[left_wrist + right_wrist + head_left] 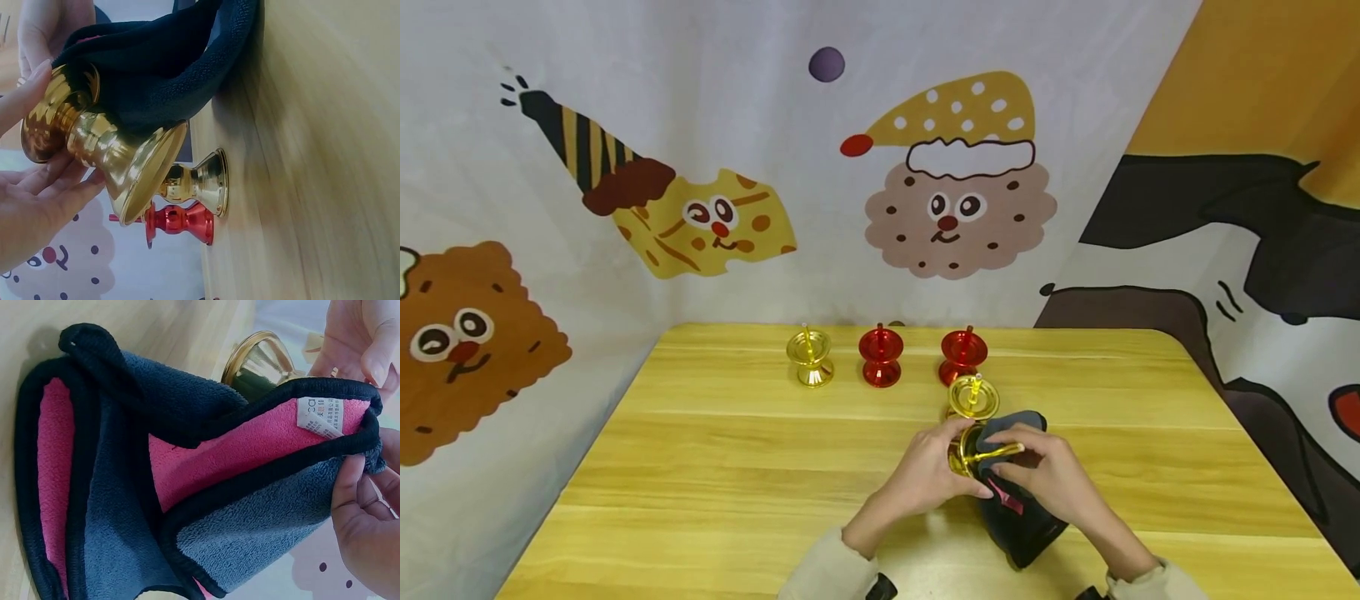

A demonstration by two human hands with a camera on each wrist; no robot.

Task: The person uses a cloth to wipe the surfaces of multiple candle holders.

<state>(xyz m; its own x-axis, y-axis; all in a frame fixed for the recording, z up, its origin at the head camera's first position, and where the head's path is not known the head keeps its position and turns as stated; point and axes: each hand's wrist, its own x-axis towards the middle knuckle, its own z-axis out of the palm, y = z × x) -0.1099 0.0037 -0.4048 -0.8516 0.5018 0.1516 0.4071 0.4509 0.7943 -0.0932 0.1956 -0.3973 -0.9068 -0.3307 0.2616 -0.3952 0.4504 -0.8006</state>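
My left hand (921,471) grips a shiny gold candlestick (103,144) around its cup end. It is tilted on its side, its flared base towards the table in the left wrist view and its thin spike pointing right in the head view. My right hand (1052,479) pinches a folded cloth (262,512), blue-grey with a pink inside and black edging, against the cup end. The rest of the cloth hangs down towards the table, a white label (320,415) showing on it. Just behind the hands stands another gold candlestick (973,397), upright.
Along the far edge of the wooden table (715,467) stand a gold candlestick (810,350), a red candlestick (881,348) and another red candlestick (964,348). Behind the table hangs a backdrop (820,225) printed with cartoon biscuits and cheese.
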